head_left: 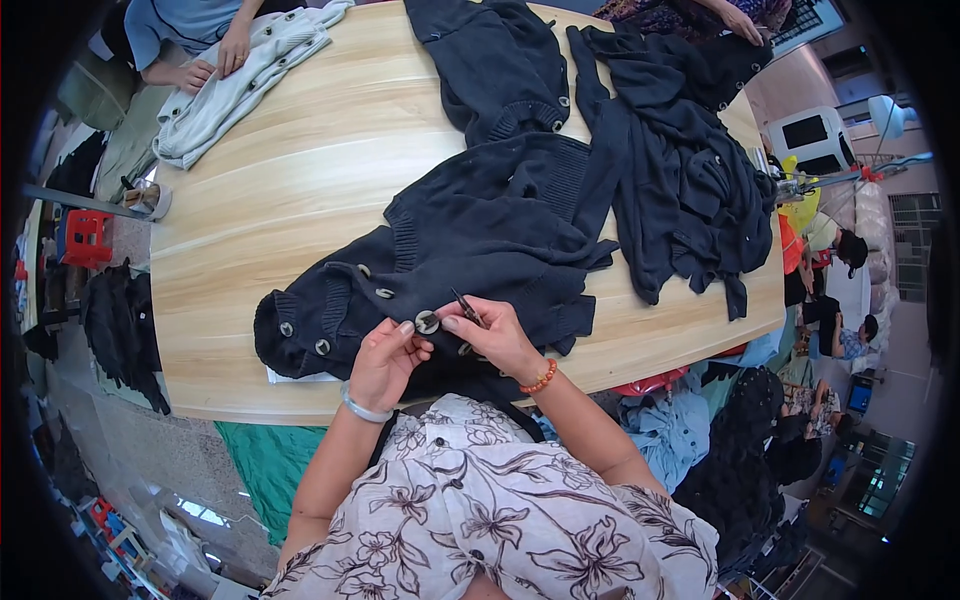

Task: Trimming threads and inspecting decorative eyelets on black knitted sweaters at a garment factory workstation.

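A dark navy knit cardigan [470,245] lies bunched on the table in front of me, with large marbled buttons along its edge. Between thumb and fingers, my left hand [386,362] pinches the rim of one grey round button [427,322]. My right hand [497,342] is closed around a small dark pointed tool, apparently thread snips [467,307], its tip pointing away from me. The right thumb and fingertip come close to that button's right side; whether they hold a thread there is too small to tell.
More dark knit garments [690,190] cover the table's right and far side. Across the wooden table [290,150], one person handles a white buttoned cardigan [250,80]; another person's hand [742,24] touches dark knitwear. A red plastic stool [90,237] stands left; piled clothes [665,430] lie right.
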{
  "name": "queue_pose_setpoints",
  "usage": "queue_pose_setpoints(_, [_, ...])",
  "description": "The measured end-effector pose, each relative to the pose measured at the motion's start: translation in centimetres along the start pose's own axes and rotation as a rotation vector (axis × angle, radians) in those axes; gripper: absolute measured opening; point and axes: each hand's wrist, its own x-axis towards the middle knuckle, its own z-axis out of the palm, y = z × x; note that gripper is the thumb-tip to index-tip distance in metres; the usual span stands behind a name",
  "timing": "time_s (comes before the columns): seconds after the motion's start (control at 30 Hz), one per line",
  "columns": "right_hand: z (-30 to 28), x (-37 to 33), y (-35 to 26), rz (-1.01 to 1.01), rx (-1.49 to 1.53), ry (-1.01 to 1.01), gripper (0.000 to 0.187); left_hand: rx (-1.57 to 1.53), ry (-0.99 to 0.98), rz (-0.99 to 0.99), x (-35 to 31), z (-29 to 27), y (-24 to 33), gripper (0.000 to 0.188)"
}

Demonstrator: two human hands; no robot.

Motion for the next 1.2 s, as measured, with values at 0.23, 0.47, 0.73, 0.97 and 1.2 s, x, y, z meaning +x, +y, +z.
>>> queue_pose_setpoints(0.23, [2.8,-1.7,-4.2,-0.367,-0.220,0.075,0.047,-0.018,-0.063,0.180,-1.2,3.5,1.3,0.014])
queue_pose_setpoints(0.47, [3.2,-2.1,-5.0,-0.424,-0.295,0.164,0.047,0.030,-0.034,0.251,-1.8,4.2,0.6,0.009])
queue_pose_setpoints(0.73, [4.2,-2.8,-5.6,-0.488,-0.369,0.277,0.046,0.203,0.025,0.518,-1.5,3.3,-1.0,0.008])
queue_pose_setpoints(0.97, [4.4,-3.0,-5.0,-0.490,-0.213,0.262,0.041,0.851,0.139,0.892,-1.3,3.1,-1.2,0.019])
queue_pose_setpoints(1.2, [3.1,-2.8,-4.9,-0.491,-0.273,0.192,0.025,0.670,0.077,0.752,-1.7,3.6,-0.8,0.021])
